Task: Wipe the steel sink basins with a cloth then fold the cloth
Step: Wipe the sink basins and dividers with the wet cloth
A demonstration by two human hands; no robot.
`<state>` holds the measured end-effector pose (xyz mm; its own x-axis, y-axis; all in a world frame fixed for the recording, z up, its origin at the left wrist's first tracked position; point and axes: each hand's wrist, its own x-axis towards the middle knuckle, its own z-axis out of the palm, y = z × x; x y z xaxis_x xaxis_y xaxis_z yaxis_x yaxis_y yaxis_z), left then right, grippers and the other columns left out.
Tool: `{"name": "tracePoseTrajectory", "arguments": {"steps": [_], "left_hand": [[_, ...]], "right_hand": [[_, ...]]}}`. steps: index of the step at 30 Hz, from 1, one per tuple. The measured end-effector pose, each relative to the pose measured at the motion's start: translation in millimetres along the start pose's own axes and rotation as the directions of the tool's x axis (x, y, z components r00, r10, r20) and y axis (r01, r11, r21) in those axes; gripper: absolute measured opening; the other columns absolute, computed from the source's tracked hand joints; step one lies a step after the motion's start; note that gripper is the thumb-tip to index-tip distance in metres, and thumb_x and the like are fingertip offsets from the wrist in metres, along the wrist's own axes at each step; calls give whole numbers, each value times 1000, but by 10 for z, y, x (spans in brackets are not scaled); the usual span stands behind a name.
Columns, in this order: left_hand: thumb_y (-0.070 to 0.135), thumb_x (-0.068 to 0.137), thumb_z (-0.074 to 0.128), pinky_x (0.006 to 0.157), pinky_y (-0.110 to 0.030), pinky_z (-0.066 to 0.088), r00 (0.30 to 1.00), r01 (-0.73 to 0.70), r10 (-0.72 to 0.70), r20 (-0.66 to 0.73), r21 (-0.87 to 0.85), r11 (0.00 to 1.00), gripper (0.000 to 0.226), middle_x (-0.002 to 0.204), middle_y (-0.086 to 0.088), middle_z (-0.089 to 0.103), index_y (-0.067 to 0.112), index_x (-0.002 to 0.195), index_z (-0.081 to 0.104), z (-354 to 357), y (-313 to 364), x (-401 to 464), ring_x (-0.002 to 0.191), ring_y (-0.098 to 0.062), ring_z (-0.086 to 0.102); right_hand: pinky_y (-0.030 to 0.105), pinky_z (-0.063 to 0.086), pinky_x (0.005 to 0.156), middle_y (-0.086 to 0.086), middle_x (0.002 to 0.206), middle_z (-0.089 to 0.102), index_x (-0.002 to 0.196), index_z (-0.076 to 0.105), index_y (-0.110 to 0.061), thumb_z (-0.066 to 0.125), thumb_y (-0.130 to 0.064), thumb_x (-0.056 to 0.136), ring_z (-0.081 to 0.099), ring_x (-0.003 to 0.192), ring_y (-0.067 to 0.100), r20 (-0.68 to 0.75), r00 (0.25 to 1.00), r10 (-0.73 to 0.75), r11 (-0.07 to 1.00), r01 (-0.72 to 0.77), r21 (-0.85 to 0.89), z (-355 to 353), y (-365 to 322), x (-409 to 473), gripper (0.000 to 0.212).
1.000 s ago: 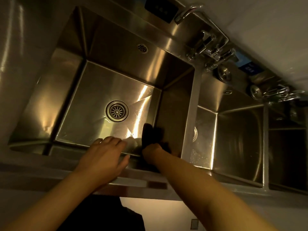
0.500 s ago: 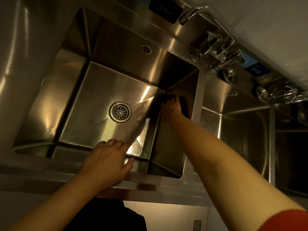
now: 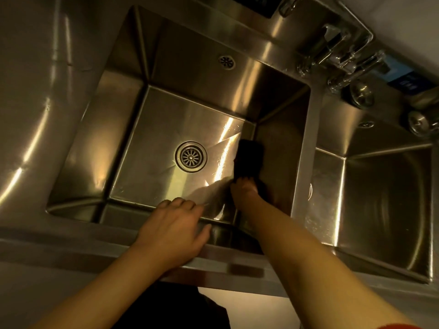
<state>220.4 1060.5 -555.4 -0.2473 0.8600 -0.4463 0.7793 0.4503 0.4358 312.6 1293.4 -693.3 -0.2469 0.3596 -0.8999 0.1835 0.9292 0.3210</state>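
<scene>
Steel sink basin [image 3: 133, 129]: right hand [image 3: 245, 188] presses a dark cloth [image 3: 248, 160] flat at its right wall; left hand [image 3: 175, 230] rests loosely spread on the front rim.

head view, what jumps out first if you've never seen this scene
The right hand presses a dark cloth into the right edge of the left steel basin, right of the round drain. The left hand rests on the basin's near rim, and a faucet sits top right.

Dim amber light, steel glare, wide-angle edge warp
</scene>
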Motion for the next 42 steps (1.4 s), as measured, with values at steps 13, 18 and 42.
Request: {"name": "tracePoseTrajectory", "arguments": {"steps": [13, 18, 42], "left_hand": [[61, 91, 33, 94, -38, 50, 1000, 3, -3, -2, -1, 1000, 58, 119, 5, 71, 28, 124, 68, -58, 21, -28, 108, -18, 64], [49, 94, 45, 101, -40, 45, 995, -37, 30, -93, -73, 997, 45, 122, 7, 69, 28, 127, 66, -231, 1, -43, 114, -19, 61], [43, 86, 48, 126, -43, 14, 906, 53, 45, -422, 217, 975, 73, 165, -14, 26, 14, 153, 41, -1003, -1774, 71, 156, -34, 21]], "right_hand": [[45, 52, 102, 11, 135, 58, 139, 52, -20, 74, -23, 86, 58, 122, 33, -305, 945, 121, 824, 76, 562, -522, 421, -200, 57], [50, 47, 106, 12, 146, 46, 147, 44, -23, 73, -25, 85, 46, 133, 37, -450, 841, 301, 737, 95, 670, -713, 588, 10, 69], [47, 46, 108, 12, 163, 26, 155, 37, -26, 57, -20, 101, 41, 141, 35, -369, 623, -690, 703, 697, -139, -172, -978, 48, 57]]}}
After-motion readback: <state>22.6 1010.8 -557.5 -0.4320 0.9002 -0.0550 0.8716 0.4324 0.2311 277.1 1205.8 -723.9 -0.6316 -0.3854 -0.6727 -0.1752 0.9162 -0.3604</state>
